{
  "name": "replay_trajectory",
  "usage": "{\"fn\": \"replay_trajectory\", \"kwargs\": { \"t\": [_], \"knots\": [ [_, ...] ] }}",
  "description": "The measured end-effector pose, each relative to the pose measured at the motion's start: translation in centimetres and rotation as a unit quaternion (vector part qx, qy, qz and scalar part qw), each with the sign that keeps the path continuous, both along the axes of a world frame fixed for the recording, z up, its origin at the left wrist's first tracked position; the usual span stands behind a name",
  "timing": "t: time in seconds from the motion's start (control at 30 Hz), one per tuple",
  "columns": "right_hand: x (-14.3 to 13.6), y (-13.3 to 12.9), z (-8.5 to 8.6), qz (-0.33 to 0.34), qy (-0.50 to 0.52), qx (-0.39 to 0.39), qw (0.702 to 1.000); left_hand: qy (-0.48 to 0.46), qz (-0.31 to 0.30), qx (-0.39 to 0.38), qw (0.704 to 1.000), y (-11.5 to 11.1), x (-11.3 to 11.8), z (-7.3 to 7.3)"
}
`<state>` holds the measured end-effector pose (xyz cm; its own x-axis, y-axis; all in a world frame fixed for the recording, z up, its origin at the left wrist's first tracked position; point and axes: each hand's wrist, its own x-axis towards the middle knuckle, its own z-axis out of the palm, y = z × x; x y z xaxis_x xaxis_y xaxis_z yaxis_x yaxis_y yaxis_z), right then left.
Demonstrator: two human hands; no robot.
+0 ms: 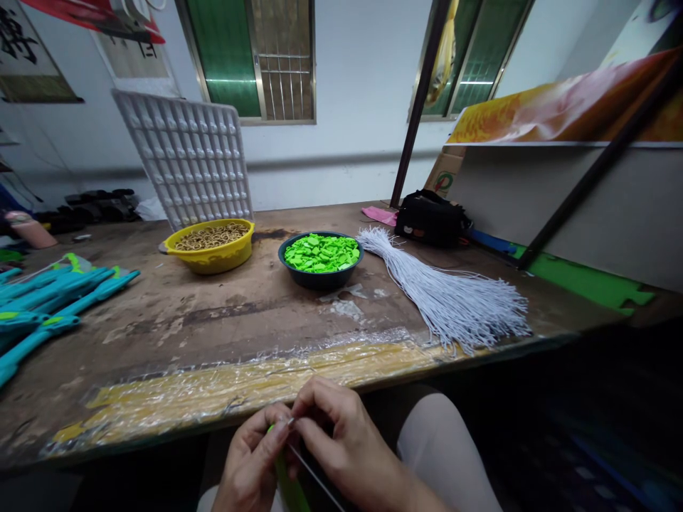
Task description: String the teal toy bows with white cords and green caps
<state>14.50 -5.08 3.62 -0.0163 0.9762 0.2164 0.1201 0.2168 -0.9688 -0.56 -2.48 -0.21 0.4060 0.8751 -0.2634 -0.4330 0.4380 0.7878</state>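
Observation:
Just below the table's front edge, over my lap, my two hands meet at the fingertips. My left hand (255, 455) is closed in a pinch on a bright green piece (281, 466), mostly covered by the fingers. My right hand (341, 434) pinches a thin white cord (319, 475) close to that piece, and the cord trails down between the hands. Whether the cord passes through the green piece is hidden. Beyond the hands, a dark bowl (320, 281) holds small bright green plastic pieces. A bundle of white cords (453, 299) lies to its right.
A yellow basin (221, 263) of brass-coloured rings stands left of the bowl, before an upright moulded tray (186, 153). Turquoise plastic parts (64, 299) pile up at the left. A black bag (430, 217) sits at the back right. Yellow tape (256, 373) covers the table's front edge.

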Motion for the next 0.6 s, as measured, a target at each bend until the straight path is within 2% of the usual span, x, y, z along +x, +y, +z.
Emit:
{"fn": "replay_trajectory", "kwargs": {
  "t": [0.1, 0.17, 0.27, 0.4, 0.53, 0.6],
  "knots": [
    [0.9, 0.4, 0.6, 0.028, -0.080, 0.130, 0.988, 0.009, -0.047, 0.029, 0.998, 0.5, -0.6, -0.6],
    [1.2, 0.6, 0.9, 0.064, -0.080, 0.144, 0.984, 0.016, -0.060, 0.045, 0.997, 0.7, -0.7, -0.7],
    [1.3, 0.7, 1.0, 0.071, -0.093, 0.120, 0.986, 0.019, -0.058, 0.046, 0.997, 0.8, -0.6, -0.7],
    [1.0, 0.4, 0.7, 0.012, -0.126, 0.065, 0.990, 0.052, -0.036, 0.032, 0.997, 0.7, -0.1, -0.7],
    [1.0, 0.3, 0.6, -0.021, -0.085, -0.034, 0.996, 0.119, 0.006, 0.083, 0.989, 0.6, 0.2, -0.9],
    [1.1, 0.4, 0.5, -0.021, -0.062, -0.056, 0.996, 0.144, 0.018, 0.110, 0.983, 0.5, 0.2, -1.0]
  ]
}}
